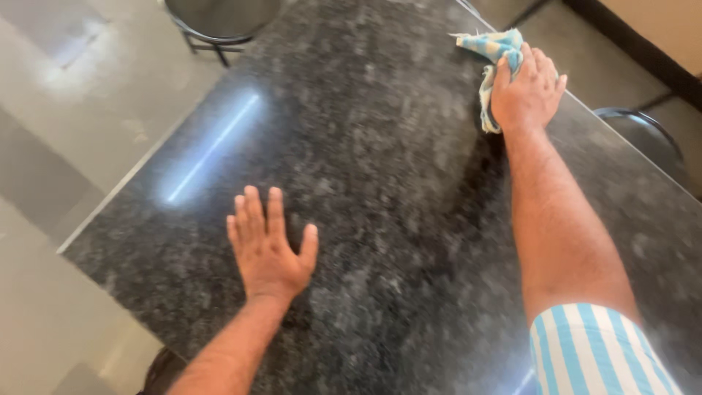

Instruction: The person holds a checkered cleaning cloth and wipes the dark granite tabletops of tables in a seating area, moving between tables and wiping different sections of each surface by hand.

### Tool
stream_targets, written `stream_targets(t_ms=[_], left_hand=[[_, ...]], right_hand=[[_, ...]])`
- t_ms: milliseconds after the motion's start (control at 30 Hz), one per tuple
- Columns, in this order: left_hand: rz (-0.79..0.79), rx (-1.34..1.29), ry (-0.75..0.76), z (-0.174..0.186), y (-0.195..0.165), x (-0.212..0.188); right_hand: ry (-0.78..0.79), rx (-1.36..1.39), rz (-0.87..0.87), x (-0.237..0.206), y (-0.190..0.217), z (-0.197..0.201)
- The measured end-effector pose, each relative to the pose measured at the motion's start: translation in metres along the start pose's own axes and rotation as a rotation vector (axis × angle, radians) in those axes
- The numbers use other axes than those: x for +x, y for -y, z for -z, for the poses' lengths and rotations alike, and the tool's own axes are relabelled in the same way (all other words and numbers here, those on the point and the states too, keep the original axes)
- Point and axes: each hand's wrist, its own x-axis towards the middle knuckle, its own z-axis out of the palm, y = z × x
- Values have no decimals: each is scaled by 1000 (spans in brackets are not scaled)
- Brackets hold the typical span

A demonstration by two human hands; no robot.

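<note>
While the dark speckled stone desk (380, 168) fills most of the view, its polished top catches a long streak of light near the left edge, and that glare looks like a fair guide to where film or smears sit. Beyond the far end stands a round black stool (219, 18), and a second stool (643, 124) peeks out past the right edge. The right hand (528, 91) reaches far across, palm down, fingers pressed over a blue-and-white checked cloth (497, 51) that lies bunched near the far right edge of the desk. The left hand (269, 245) holds nothing; it rests flat and spread on the stone nearer the body, bracing the lean. To wipe well, I judge the cloth wants flattening under the whole palm, with overlapping passes and steady weight kept on the bracing hand.
</note>
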Motion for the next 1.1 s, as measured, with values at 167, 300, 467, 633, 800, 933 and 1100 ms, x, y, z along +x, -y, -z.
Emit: stream_targets(t_ms=[167,300,467,633,800,933,1100], left_hand=[[-14,12,16,-4,-8,-10],[-35,-9,12,-7,-10,-20],[-52,-15,26,-9,-14,-32],[-77,-43,14,-15,-10,-44],[-189,-1,-62,-35,8,-55],[-314,154,-55,-41,0,-58],[-516,245,-64,-49,-107,-149]], right_hand=[[-77,-93,-111,-62,-99,50],[-75,-155,-250,-125,-172,97],[-97,-218,-361,-223,-244,158],[-133,-268,-469,-334,-275,206],[-224,-346,-311,-459,-243,233],[-135,-299,-195,-547,-179,272],[-2,-184,-261,-637,-122,331]])
